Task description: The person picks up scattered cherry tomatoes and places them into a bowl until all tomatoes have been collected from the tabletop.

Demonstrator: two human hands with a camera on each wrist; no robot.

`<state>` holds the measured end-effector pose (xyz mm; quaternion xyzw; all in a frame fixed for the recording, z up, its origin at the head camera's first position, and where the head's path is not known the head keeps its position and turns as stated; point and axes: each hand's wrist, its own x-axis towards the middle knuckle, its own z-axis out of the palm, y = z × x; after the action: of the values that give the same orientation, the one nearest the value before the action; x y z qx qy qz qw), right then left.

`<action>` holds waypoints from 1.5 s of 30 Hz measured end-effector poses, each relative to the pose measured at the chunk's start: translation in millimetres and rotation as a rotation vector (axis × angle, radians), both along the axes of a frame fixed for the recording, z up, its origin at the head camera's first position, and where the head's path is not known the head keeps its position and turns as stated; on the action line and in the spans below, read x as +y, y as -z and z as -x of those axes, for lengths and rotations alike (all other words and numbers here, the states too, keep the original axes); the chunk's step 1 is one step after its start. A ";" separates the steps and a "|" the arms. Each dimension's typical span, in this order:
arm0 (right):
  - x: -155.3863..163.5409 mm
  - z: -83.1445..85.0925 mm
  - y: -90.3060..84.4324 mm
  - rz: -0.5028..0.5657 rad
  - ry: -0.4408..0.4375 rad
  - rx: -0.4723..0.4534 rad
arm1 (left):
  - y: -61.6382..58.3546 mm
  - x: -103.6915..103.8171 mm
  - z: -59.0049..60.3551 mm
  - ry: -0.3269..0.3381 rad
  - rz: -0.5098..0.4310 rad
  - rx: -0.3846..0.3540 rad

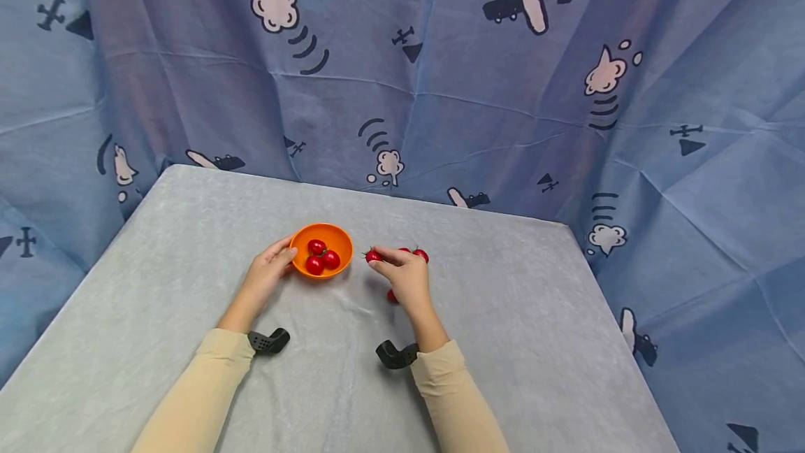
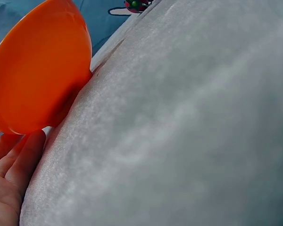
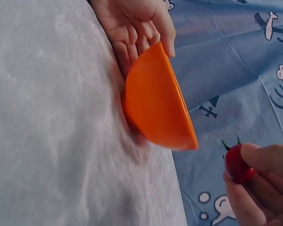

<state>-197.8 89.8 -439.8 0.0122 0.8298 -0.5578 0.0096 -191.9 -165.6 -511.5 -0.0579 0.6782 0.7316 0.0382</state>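
Right now the right hand [image 1: 407,277] pinches a cherry tomato [image 1: 373,256] between thumb and fingertips, lifted just off the surface [image 1: 503,313] and a little to the right of the orange bowl [image 1: 321,249]. The right wrist view shows the same tomato [image 3: 237,164] with its green stalk pointing up, held near the bowl's rim [image 3: 179,113] but not yet over it. The left hand [image 1: 272,268] rests against the bowl's left side, fingers relaxed and lying along the wall with the thumb at the rim; from its own wrist view the fingers [image 2: 19,160] touch the bowl [image 2: 37,70] low down, near where it meets the cloth.

To do this step well, I judge the pinch should stay light, since such a tomato bruises easily, and the fruit should be carried clear over the rim and let go low inside, so it does not bounce out. The steadying hand is useful: the bowl looks light and could slide on the cloth.

Inside the bowl lie three tomatoes [image 1: 322,255], bunched together. More loose tomatoes [image 1: 420,254] sit on the surface behind the right hand, and one [image 1: 391,296] shows beside its wrist.
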 end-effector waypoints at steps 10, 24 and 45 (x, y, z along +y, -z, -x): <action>-19.0 14.0 -4.1 0.057 -0.058 0.021 | -1.3 -0.9 0.2 0.002 0.015 -0.009; -41.0 20.0 -3.7 0.055 -0.120 0.021 | -2.3 -1.4 -1.0 -0.008 0.028 -0.024; -71.7 20.3 -2.4 -0.104 -0.182 0.035 | -0.1 -0.4 0.6 0.003 0.027 -0.006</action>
<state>-218.1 18.1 -437.4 -0.0725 0.8555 -0.5108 0.0450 -192.4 -166.0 -511.4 -0.0594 0.6879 0.7222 0.0404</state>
